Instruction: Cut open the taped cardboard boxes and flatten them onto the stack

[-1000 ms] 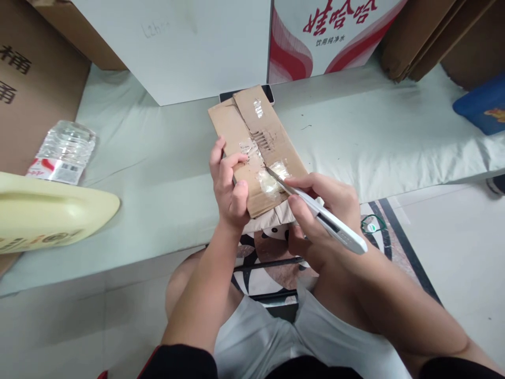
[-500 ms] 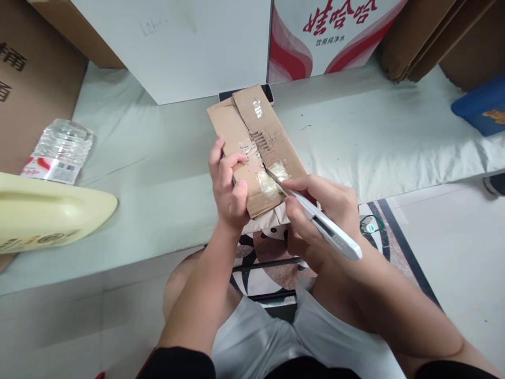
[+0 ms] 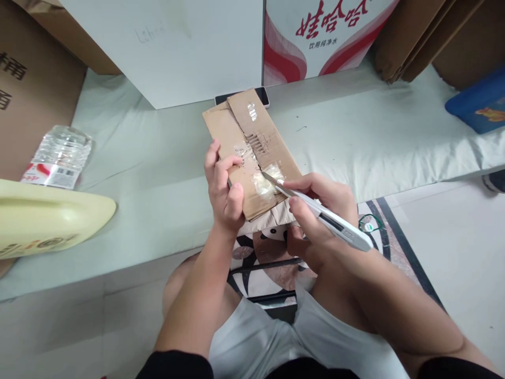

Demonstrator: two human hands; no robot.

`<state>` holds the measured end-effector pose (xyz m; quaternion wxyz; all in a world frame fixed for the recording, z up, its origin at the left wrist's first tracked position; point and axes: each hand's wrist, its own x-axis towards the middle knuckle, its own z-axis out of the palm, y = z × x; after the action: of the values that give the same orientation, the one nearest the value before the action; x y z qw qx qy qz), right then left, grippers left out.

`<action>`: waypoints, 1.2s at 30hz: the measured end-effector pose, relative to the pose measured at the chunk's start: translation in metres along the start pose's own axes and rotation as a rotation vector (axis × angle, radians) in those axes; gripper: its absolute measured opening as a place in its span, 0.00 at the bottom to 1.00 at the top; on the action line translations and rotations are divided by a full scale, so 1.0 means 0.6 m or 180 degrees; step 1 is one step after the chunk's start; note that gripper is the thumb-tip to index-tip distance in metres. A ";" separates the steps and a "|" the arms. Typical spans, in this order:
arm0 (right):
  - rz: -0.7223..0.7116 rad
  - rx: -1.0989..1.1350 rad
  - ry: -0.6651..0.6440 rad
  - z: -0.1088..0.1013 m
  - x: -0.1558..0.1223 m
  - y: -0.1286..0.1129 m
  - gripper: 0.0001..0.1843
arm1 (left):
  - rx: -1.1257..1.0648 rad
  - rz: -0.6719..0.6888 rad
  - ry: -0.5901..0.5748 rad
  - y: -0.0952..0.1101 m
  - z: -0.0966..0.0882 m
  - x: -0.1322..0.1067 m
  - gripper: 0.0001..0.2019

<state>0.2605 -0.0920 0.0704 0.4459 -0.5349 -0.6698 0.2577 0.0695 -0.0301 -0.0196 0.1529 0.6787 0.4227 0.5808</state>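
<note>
A brown cardboard box [image 3: 226, 129], small and flat, is tilted over the front part of the covered surface. Clear tape and torn paper patches lie along its middle seam. My left hand [image 3: 224, 187] grips the box by its left side, fingers curled over the top face. In my right hand [image 3: 323, 205] is a white utility knife [image 3: 335, 223] with its blade out. The blade tip touches the taped patch [image 3: 268, 179] near the seam, toward the box's near end. My right palm is partly hidden behind the knife.
A dark-screened phone [image 3: 262, 96] lies behind the box on the pale green cloth [image 3: 158, 168]. A white carton [image 3: 169, 52] and a red-and-white carton [image 3: 327, 37] stand at the back. Leftward are a water bottle [image 3: 63, 152] and a yellow container [image 3: 51, 218]; a blue object [image 3: 479, 105] sits right.
The knife has turned to a flatter angle, its rear end shifting right and up, while the tip stays near the seam. My left hand keeps its hold; the view has shifted slightly.
</note>
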 end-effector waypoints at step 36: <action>-0.0103 -0.0477 -0.0161 -0.018 0.021 -0.026 0.07 | 0.0052 -0.0062 -0.0036 -0.002 0.019 -0.004 0.28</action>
<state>0.2618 -0.0861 0.0923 0.3917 -0.5492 -0.7068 0.2130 0.0797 -0.0278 -0.0256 0.1553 0.6790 0.4332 0.5719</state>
